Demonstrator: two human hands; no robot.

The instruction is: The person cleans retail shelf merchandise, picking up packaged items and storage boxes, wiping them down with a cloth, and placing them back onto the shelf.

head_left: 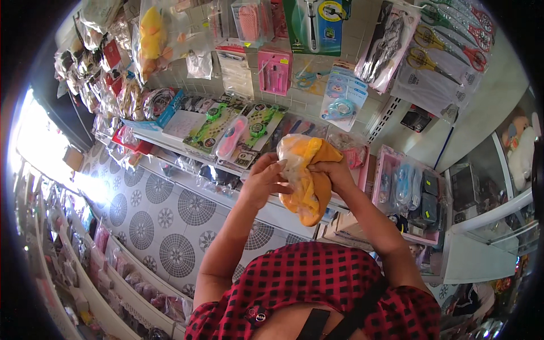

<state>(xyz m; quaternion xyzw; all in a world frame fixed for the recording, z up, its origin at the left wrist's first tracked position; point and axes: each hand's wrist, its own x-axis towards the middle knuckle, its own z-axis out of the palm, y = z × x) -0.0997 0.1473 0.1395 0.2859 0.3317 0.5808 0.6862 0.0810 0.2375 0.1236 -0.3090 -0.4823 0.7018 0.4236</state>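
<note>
Both hands are raised in front of me over the shelf edge, with a soft yellow-orange cloth item (314, 195) between them. Clear plastic wrapping (292, 148) covers its upper left side; its exact kind does not show. My right hand (339, 173) is closed on the right side of the cloth, thumb pressed into its middle. My left hand (265, 180) has its fingers bent against the plastic on the left side, gripping the wrapping. Some fingertips are hidden behind the item.
Toy packs (255, 130) and a pink-and-white packaged item (231, 137) lie on the shelf behind. A pink tray (377, 195) of packaged goods stands at the right. Packaged scissors (430, 62) and other packs hang above. Lower left, more goods line another shelf (122, 255) across the patterned floor (175, 252).
</note>
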